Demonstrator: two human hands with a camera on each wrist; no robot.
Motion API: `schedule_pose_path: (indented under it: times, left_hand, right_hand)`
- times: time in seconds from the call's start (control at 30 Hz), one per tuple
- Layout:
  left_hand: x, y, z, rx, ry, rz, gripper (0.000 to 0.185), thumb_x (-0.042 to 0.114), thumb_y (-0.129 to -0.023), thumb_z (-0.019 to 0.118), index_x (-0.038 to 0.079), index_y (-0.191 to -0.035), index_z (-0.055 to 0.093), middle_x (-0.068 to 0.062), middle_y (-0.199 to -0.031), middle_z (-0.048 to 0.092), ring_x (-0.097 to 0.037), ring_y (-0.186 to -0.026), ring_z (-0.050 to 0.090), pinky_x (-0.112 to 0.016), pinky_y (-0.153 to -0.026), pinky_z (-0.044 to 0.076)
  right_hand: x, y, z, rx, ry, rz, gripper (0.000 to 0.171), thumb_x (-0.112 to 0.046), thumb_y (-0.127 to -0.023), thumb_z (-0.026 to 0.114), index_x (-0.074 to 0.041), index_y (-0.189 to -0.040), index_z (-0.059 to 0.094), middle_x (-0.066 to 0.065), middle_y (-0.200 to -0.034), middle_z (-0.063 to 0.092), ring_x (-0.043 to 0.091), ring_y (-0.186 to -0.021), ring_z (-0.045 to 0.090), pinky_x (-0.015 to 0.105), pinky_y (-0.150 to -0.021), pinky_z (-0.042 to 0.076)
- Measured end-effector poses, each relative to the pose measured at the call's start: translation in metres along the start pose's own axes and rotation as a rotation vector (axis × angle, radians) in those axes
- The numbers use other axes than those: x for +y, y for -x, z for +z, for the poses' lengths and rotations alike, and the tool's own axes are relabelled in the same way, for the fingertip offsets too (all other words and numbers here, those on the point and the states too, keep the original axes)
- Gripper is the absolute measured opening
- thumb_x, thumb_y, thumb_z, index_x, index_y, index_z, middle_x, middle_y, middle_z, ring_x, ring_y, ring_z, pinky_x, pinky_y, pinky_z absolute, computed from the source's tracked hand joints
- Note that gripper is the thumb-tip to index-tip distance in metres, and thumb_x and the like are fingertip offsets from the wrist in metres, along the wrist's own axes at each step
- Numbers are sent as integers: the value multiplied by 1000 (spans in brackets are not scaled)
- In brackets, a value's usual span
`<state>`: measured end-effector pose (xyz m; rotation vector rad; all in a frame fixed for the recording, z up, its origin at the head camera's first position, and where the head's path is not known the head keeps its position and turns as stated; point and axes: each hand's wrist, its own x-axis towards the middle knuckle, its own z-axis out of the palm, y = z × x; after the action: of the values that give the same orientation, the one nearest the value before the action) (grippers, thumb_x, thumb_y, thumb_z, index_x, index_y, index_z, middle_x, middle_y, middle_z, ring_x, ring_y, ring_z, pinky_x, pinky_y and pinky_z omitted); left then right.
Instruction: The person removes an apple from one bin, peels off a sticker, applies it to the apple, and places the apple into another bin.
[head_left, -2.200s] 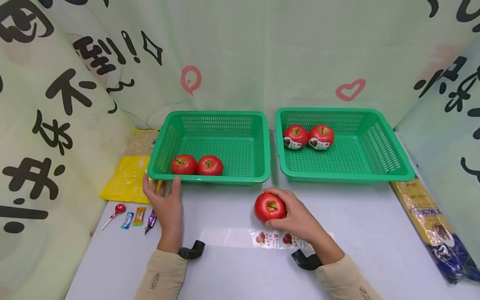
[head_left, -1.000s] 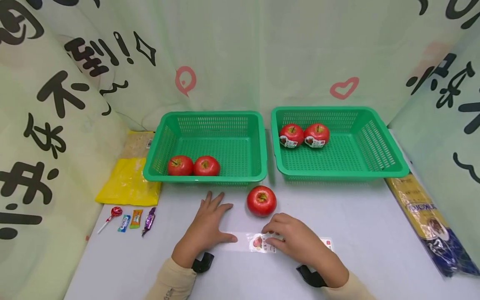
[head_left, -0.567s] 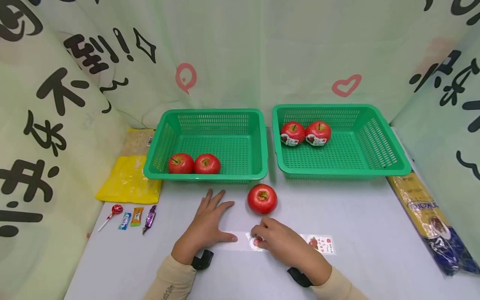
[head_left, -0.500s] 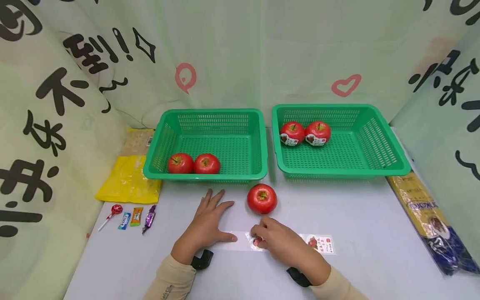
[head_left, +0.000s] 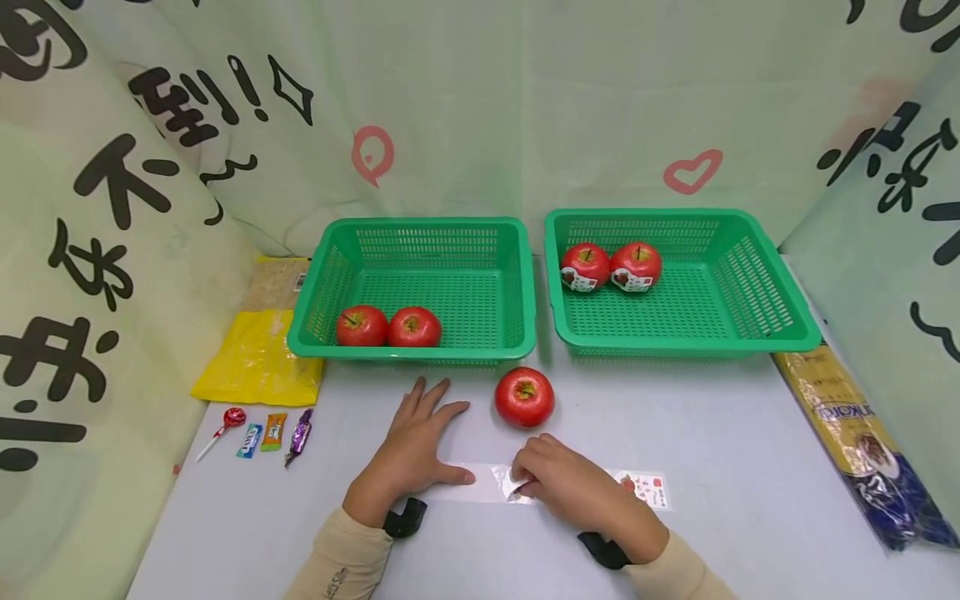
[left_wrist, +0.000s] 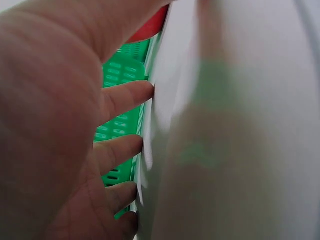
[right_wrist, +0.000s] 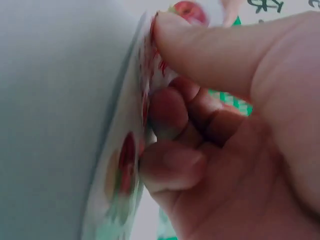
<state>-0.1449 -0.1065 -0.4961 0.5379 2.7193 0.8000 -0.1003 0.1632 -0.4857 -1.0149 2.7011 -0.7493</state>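
A clear strip (head_left: 486, 485) of white labels with printed apples lies flat on the table. My left hand (head_left: 411, 450) spreads over its left end, the thumb extended onto the strip and the other fingers stretched out, as the left wrist view shows too. My right hand (head_left: 573, 487) pinches a label (right_wrist: 192, 11) between thumb and curled fingers; its left part is lifted off the strip. Another label (head_left: 648, 490) shows right of that hand. Just beyond both hands a red apple (head_left: 524, 397) stands upright without a label.
The left green basket (head_left: 420, 354) holds two plain apples; the right one (head_left: 690, 343) holds two labelled apples. At left lie a yellow bag (head_left: 258, 358), a lollipop (head_left: 233, 417) and several small wrapped candies (head_left: 273, 432). A gold and blue packet (head_left: 862, 446) lies at right.
My right hand put the apple on the table, moved to the strip and has just shifted slightly right, lifting the label's left edge. My left hand came from the basket onto the strip.
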Motion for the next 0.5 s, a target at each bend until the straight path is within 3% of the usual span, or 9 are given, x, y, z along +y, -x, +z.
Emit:
schedule_pose_path:
  times: [0.17, 0.33, 0.43, 0.5]
  left_hand:
    - [2, 0, -1, 9, -20, 9, 97, 46, -67, 100, 18, -151, 58, -14, -172, 32, -49, -162, 12, -67, -129, 22]
    - [2, 0, -1, 11, -44, 14, 103, 47, -67, 100, 22, -155, 53, -13, -171, 33, -48, -162, 14, -66, -130, 20]
    - [2, 1, -1, 27, -53, 35, 106, 47, -66, 100, 23, -156, 51, -12, -170, 36, -48, -161, 17, -65, -131, 20]
    - [1, 1, -1, 50, -56, 57, 104, 46, -65, 101, 23, -155, 52, -11, -168, 38, -46, -160, 22, -64, -130, 24]
  right_hand:
    - [15, 7, -9, 0, -227, -40, 23, -5, -92, 80, -23, -91, 65, -12, -102, 55, 2, -97, 54, 21, -83, 53]
    - [39, 15, -23, -11, -547, -114, 9, -11, -100, 72, -17, -99, 64, -2, -96, 64, 9, -83, 60, 22, -73, 54]
    - [49, 19, -31, 46, -692, -103, 8, -3, -101, 67, -10, -103, 63, 4, -94, 64, 15, -80, 60, 25, -70, 54]
    - [52, 21, -35, 122, -697, -83, 13, 3, -99, 65, -9, -104, 63, 5, -94, 64, 15, -81, 59, 26, -71, 52]
